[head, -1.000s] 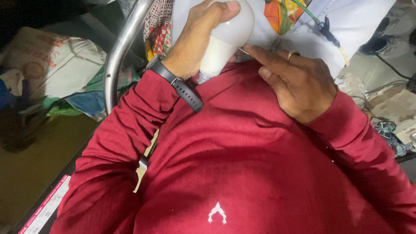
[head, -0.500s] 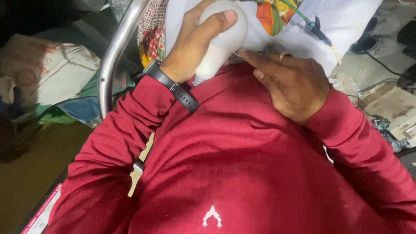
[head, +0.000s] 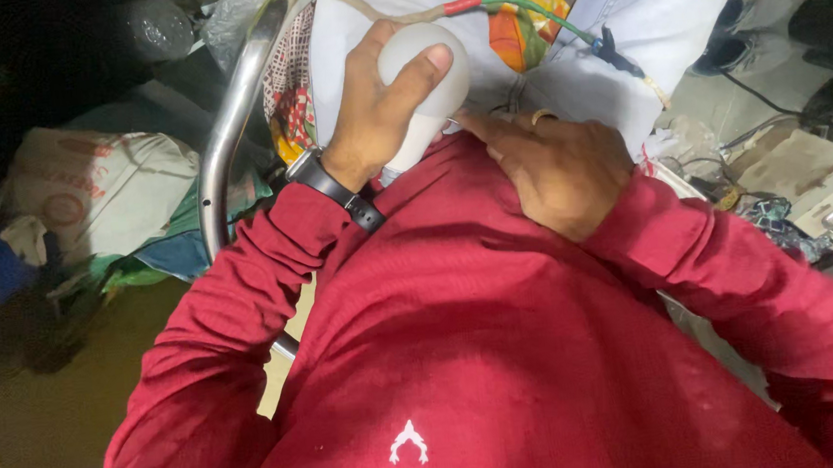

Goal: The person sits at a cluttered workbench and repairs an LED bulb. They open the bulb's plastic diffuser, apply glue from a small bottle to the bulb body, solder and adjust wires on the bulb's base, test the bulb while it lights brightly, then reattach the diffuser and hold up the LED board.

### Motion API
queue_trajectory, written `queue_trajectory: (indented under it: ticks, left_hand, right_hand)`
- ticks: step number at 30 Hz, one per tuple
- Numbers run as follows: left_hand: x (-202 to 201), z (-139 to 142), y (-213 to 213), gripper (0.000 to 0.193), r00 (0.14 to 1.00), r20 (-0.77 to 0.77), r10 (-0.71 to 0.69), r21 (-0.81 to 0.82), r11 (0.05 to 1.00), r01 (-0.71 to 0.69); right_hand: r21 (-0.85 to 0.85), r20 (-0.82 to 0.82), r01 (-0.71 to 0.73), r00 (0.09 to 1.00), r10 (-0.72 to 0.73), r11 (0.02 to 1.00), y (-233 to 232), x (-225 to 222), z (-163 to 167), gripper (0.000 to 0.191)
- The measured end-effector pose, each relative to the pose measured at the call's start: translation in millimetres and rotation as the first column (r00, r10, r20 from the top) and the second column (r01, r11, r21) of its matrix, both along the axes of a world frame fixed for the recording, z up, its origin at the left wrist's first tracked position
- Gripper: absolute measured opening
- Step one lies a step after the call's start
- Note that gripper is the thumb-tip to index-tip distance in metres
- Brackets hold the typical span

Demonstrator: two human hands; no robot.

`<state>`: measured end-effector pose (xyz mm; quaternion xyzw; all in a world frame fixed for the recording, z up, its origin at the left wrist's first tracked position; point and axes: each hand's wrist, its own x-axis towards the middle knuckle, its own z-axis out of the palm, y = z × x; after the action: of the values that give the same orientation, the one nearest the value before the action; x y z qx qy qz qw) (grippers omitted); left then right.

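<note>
From where I'm watching, the biggest thing in frame is the person's own dark red long-sleeved shirt [head: 508,356], filling the whole lower half. Above it hangs pale blue cloth [head: 658,12], with a curved metal tube [head: 227,130] off to the left side and a red-and-green wire [head: 517,2] running across the top.

The bit that matters: the white LED bulb [head: 423,83] sits in the left hand [head: 376,117], fingers wrapped round the dome and thumb pressed flat across it. Its long axis tilts, dome up and away, narrower base pointing down toward the chest.

The right hand [head: 556,167] is empty, fingers loosely together, index tip reaching left to just beside the bulb's base. Can't tell if it actually touches. So the left has the grip, and the right comes in from the bulb's lower right.
</note>
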<state>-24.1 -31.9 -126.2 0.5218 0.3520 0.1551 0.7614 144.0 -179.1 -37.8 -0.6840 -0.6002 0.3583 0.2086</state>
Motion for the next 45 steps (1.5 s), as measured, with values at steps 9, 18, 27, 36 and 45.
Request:
queue_trajectory:
  ticks: [9, 18, 27, 36, 45]
  left_hand:
    - [-2.7, 0.2, 8.7, 0.040, 0.983, -0.149, -0.109, 0.248, 0.958, 0.144]
    - [-3.1, 4.3, 10.4, 0.047, 0.963, -0.233, -0.138, 0.322, 0.923, 0.210]
    - [-5.8, 4.5, 13.3, 0.047, 0.969, -0.195, -0.149, 0.336, 0.918, 0.209]
    - [-5.8, 7.1, 13.9, 0.047, 0.966, -0.195, -0.168, 0.349, 0.909, 0.228]
    - [-4.5, 10.7, 20.9, 0.051, 0.947, -0.229, -0.225, 0.326, 0.899, 0.293]
  right_hand:
    - [-0.159, 0.100, -0.137, 0.983, 0.154, 0.978, 19.5, 5.5, -3.2, 0.039]
    - [-0.456, 0.127, -0.241, 0.935, 0.331, 0.857, 41.3, 2.5, -4.2, 0.038]
    - [-0.537, 0.102, -0.241, 0.933, 0.346, 0.808, 36.9, -0.7, -13.2, 0.039]
    - [-0.470, -0.021, -0.326, 0.933, 0.359, 0.820, 52.3, 9.3, -15.5, 0.025]
    - [-0.548, 0.025, -0.350, 0.901, 0.433, 0.760, 57.0, 7.5, -18.1, 0.022]
